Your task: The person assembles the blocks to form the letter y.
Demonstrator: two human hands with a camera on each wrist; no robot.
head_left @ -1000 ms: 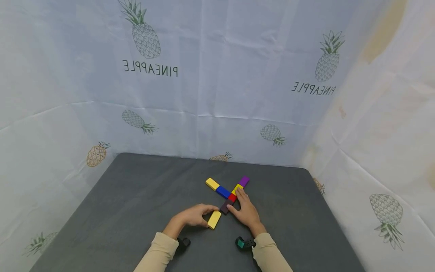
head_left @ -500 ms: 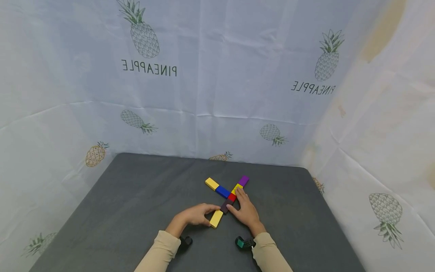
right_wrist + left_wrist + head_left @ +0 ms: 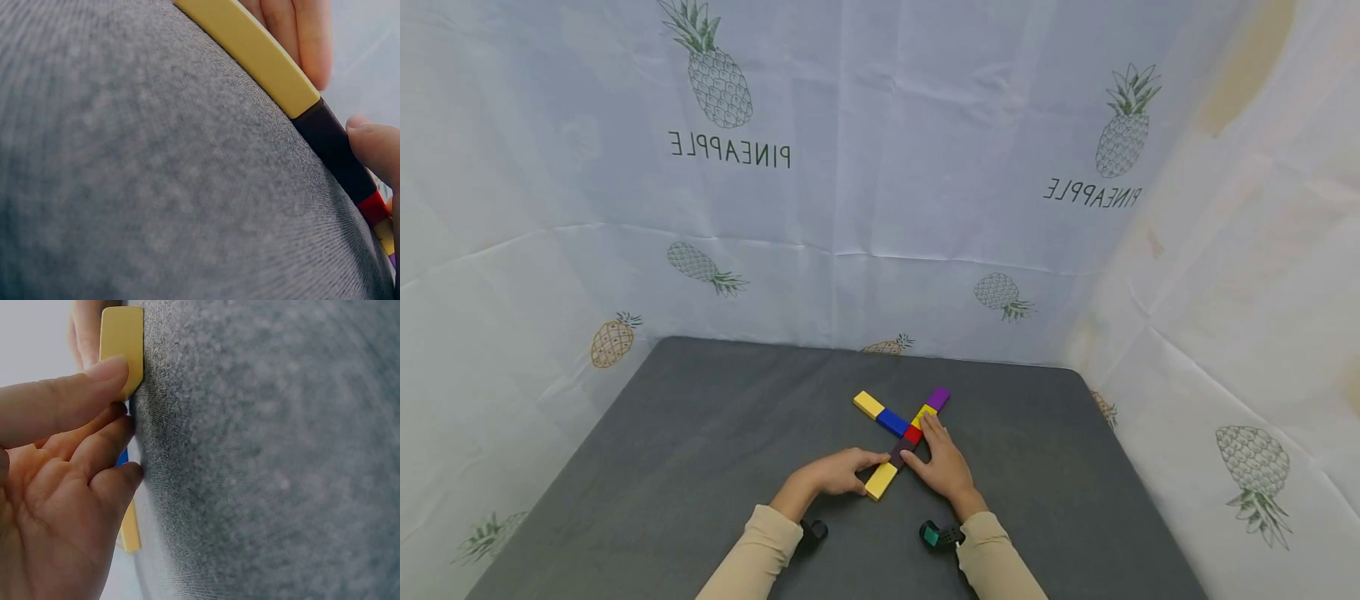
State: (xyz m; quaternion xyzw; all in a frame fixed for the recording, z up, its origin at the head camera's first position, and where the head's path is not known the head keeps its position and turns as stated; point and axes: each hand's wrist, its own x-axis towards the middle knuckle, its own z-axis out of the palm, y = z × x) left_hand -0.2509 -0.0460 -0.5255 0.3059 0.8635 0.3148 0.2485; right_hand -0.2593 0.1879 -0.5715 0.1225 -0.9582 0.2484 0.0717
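My left hand point(image 3: 829, 473) pinches the ends of a pale yellow rectangular block point(image 3: 881, 482) between thumb and fingers. The block lies flat, its far end against a dark brown block point(image 3: 898, 452), as the right wrist view shows. Beyond that the line goes on with a red block point(image 3: 913, 435), a brighter yellow block point(image 3: 920, 416) and a purple block point(image 3: 938, 398). My right hand point(image 3: 947, 471) rests along the line's right side, thumb on the dark block and extended fingers at the brighter yellow one, which they partly cover.
A blue block point(image 3: 892, 422) and a second pale yellow block point(image 3: 868, 405) branch off toward the back left from near the red one. Everything lies on a dark grey tabletop point(image 3: 722, 425). Pineapple-printed white cloth point(image 3: 880, 183) hangs behind and at the sides.
My left hand has slid the near pale yellow block a little right and away from me, closing the gap to the dark block. The right hand has stayed in place.
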